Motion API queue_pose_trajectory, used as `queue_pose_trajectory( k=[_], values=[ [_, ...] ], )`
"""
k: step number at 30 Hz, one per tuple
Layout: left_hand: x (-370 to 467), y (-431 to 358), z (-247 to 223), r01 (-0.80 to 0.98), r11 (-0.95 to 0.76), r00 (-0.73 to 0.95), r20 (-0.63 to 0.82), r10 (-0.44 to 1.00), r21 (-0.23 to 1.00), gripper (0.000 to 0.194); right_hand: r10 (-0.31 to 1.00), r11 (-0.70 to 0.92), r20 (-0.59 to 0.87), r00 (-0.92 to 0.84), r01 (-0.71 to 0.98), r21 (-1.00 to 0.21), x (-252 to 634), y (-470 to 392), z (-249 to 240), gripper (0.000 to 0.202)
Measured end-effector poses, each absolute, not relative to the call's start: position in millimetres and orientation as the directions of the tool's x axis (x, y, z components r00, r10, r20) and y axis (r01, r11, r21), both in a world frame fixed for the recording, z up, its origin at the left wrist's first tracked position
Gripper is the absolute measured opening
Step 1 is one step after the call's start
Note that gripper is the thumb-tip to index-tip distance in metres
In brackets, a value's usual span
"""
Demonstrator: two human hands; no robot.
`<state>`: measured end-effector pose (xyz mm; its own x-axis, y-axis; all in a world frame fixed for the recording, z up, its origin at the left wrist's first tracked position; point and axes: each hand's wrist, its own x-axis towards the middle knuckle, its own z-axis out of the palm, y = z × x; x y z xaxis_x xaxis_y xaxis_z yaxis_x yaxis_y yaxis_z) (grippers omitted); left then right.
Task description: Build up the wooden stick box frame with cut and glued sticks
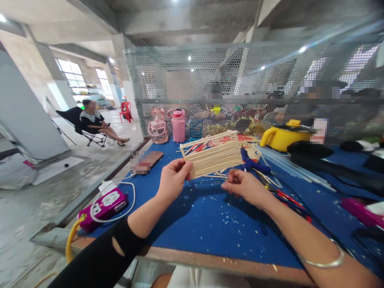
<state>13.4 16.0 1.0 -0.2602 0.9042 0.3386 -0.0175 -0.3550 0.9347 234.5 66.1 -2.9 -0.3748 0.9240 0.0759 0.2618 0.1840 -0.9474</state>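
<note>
My left hand (175, 176) grips the left end of a small frame of pale wooden sticks (216, 158), thumb in front, and holds it tilted over the blue tabletop (210, 224). One side of it is a wall of sticks laid close together; thin rails form the open upper part. My right hand (244, 186) hovers just below the frame's right end, apart from it, with thumb and fingers pinched together. Whatever may be between those fingertips is hidden or too small to name. Close behind the right hand lies a blue hot glue gun (255, 163). Several loose sticks (218, 175) lie under the frame.
Red-handled pliers (289, 200) and cables lie right of my right hand. A purple power strip (105, 206), a phone (147, 162), a pink bottle (179, 126) and a yellow pot (285, 136) stand or lie around. Perforated metal mesh (186, 72) closes the back. One person (94, 120) sits at left.
</note>
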Motion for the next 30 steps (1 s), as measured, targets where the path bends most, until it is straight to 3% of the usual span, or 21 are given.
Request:
queue_pose_trajectory(
  k=[6,13,20,25,30],
  values=[
    [35.0,-7.7,16.8,-0.052,-0.358,-0.248,0.335,0.909,0.932,0.022,0.798,0.137,0.153,-0.582,-0.073,-0.988,226.3,45.4,-0.7,0.044],
    [46.2,-35.4,30.2,-0.080,-0.392,-0.233,0.365,0.901,0.917,0.010,0.789,0.177,0.124,-0.601,0.030,-0.984,244.7,37.4,-1.9,0.022],
    [48.9,-52.4,29.7,-0.051,-0.446,-0.236,0.423,0.875,0.893,0.004,0.806,0.217,0.240,-0.541,-0.107,-0.970,259.5,29.5,-15.1,0.029],
    [46.5,-43.0,25.7,-0.146,-0.311,-0.201,0.280,0.939,0.939,0.013,0.866,0.143,0.228,-0.446,-0.215,-0.966,247.5,25.3,0.6,0.024],
    [42.8,-20.0,14.2,-0.257,-0.084,-0.141,0.048,0.989,0.963,0.028,0.897,0.202,0.277,-0.344,-0.237,-0.950,239.9,31.6,7.5,0.030]
  ],
)
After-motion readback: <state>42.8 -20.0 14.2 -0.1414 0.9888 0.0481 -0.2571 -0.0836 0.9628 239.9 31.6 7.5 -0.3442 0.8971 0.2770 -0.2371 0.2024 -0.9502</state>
